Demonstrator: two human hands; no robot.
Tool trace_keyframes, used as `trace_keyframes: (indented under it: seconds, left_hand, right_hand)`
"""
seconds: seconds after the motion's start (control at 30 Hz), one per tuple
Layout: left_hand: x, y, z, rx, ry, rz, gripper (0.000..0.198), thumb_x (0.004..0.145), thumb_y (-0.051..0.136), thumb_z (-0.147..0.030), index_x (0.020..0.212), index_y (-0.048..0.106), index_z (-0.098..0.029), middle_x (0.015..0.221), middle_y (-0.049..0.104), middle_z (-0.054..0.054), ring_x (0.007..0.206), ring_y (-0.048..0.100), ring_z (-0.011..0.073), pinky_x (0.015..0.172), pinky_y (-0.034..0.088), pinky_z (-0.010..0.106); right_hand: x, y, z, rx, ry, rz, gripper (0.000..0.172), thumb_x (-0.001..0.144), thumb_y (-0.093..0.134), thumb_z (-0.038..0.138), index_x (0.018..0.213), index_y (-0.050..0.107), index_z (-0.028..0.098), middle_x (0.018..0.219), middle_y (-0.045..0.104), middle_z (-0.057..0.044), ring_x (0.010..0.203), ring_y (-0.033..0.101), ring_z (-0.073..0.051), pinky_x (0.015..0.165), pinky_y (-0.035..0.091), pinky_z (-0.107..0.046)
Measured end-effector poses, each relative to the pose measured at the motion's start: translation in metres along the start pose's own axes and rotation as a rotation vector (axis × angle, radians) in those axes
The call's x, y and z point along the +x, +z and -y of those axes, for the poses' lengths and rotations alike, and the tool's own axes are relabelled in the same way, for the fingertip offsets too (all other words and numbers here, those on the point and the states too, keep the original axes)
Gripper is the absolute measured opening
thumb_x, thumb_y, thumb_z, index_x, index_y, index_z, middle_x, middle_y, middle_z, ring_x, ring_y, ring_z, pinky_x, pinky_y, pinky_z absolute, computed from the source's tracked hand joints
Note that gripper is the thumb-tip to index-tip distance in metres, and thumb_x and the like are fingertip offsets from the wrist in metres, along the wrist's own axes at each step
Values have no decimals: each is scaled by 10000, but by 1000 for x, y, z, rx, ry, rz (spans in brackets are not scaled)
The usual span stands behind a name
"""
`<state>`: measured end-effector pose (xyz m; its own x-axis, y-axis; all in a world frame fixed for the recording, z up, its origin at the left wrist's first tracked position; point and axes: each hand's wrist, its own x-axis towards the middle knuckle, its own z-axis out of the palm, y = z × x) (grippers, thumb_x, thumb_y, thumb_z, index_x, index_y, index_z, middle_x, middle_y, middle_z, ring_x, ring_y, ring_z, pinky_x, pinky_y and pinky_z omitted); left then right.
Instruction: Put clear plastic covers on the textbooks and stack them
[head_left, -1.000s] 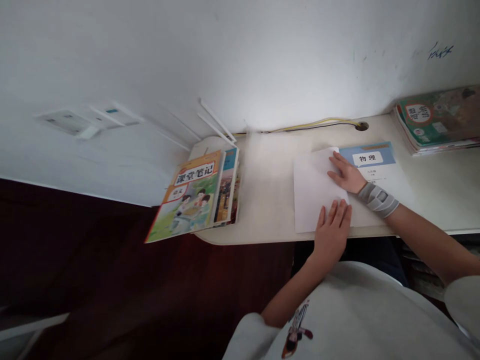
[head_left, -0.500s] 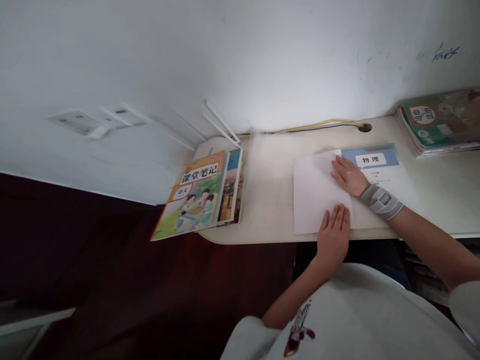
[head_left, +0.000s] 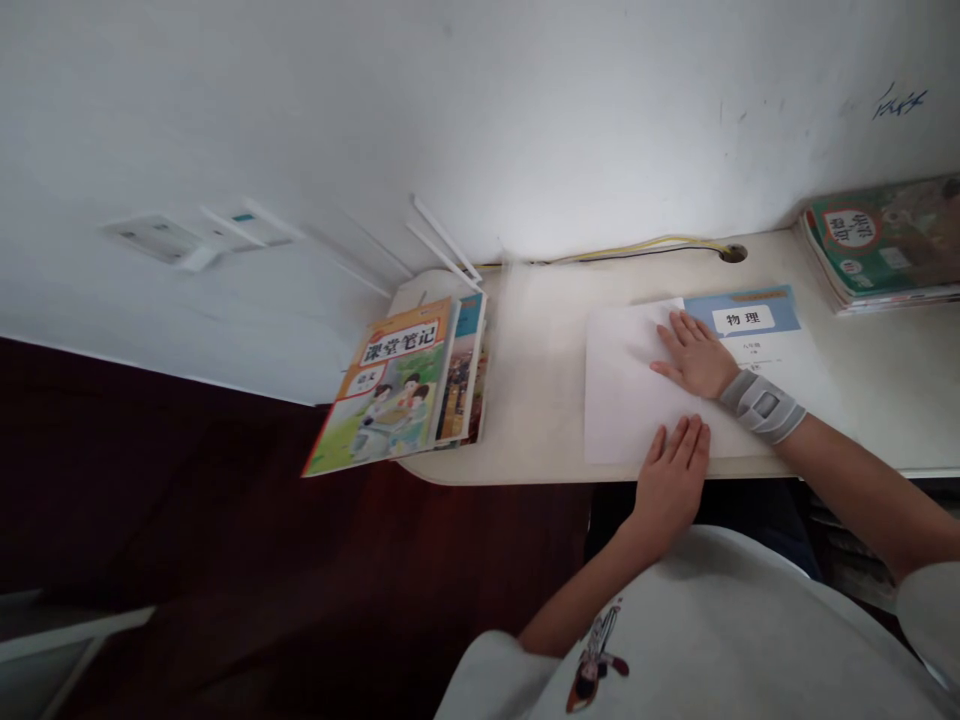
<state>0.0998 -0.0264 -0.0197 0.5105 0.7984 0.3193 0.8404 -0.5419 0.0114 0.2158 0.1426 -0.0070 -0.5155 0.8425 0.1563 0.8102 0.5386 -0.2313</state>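
On the desk lies an opened-out textbook whose blue-and-white cover [head_left: 780,350] shows at the right, with a blank white page or cover panel [head_left: 619,390] spread to the left. My right hand [head_left: 697,358], a grey band at its wrist, rests flat near the middle fold with its fingers apart. Lower down, close to the desk's front edge, my left hand [head_left: 673,478] lies flat on the white sheet, fingers stretched out. Both palms press on the paper and neither grips anything. The surface directly beneath the hands is hidden.
A stack of books with an illustrated orange-and-green cover [head_left: 397,390] sits at the desk's left end, partly overhanging. More books [head_left: 885,245] are piled at the back right. Cables [head_left: 637,248] run along the wall to a round hole [head_left: 733,254] in the desk [head_left: 536,400].
My right hand has shifted slightly left and its fingers are spread wider. My left hand has moved a little to the right. The book stays in place.
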Motion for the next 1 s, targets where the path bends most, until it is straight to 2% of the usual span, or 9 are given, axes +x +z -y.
trace_keyframes:
  seconds: [0.13, 0.23, 0.37, 0.43, 0.53, 0.63, 0.77, 0.9, 1.0]
  left_hand:
    - [0, -3, 4, -81, -53, 33, 423, 954, 326, -266, 1325, 447, -102, 1380, 495, 130, 1315, 414, 228, 1085, 353, 444]
    - [-3, -17, 34, -134, -149, 13, 391, 955, 318, -320, 1269, 511, -189, 1335, 548, 99, 1277, 464, 226, 1101, 337, 425]
    - [-14, -43, 101, -15, -579, -177, 435, 921, 392, -383, 1264, 503, -140, 1295, 553, 183, 1237, 483, 318, 1025, 368, 515]
    - [-22, -52, 130, 12, -794, -105, 443, 877, 466, -404, 1199, 544, -110, 1220, 576, 215, 1173, 514, 346, 970, 394, 533]
    - [-30, -56, 154, -205, -934, 45, 300, 827, 509, -405, 892, 626, -136, 996, 645, 155, 993, 598, 291, 906, 439, 483]
    - [-29, -56, 157, -724, -953, -105, 315, 812, 496, -480, 770, 566, -176, 970, 663, 112, 924, 628, 233, 854, 482, 412]
    - [-7, -59, 148, -1316, -788, -214, 490, 877, 293, -604, 957, 569, -207, 1305, 554, 120, 1077, 607, 236, 872, 490, 427]
    - [32, -54, 130, -1414, -712, -209, 826, 856, -19, -673, 1244, 509, -170, 1308, 552, 144, 1180, 540, 283, 921, 453, 507]
    - [63, -43, 112, -1274, -601, -200, 867, 864, -65, -649, 1333, 453, -136, 1227, 607, 134, 1254, 465, 290, 973, 409, 514]
  right_hand:
    - [0, 1, -1, 41, -20, 10, 821, 878, 208, 669, 1424, 341, 72, 1516, 225, -203, 1416, 159, -310, 1127, 181, -492]
    - [0, 2, -4, 96, -72, 9, 794, 868, 253, 676, 1394, 405, 101, 1499, 283, -187, 1415, 156, -317, 1129, 170, -506]
    - [1, 4, -8, 204, -76, -38, 792, 848, 300, 694, 1397, 404, 134, 1502, 285, -171, 1411, 175, -319, 1117, 208, -531]
    - [2, 6, -9, 249, -62, -72, 806, 840, 329, 693, 1410, 381, 126, 1508, 269, -175, 1413, 167, -317, 1116, 221, -532]
    - [3, 7, -11, 297, -52, -115, 804, 833, 362, 684, 1410, 381, 124, 1502, 287, -172, 1412, 170, -319, 1119, 226, -537]
    - [4, 7, -13, 353, -17, -155, 781, 835, 374, 671, 1408, 385, 140, 1493, 316, -157, 1402, 212, -312, 1119, 245, -528]
    - [4, 2, -13, 435, 61, -192, 747, 857, 353, 638, 1420, 361, 147, 1501, 302, -147, 1387, 272, -275, 1108, 307, -472]
    - [2, -1, -13, 486, 84, -190, 750, 860, 349, 634, 1436, 332, 155, 1514, 273, -141, 1393, 256, -260, 1120, 287, -450]
    - [1, -4, -15, 537, 11, -155, 797, 838, 363, 671, 1459, 285, 177, 1539, 209, -126, 1413, 184, -263, 1130, 247, -470]
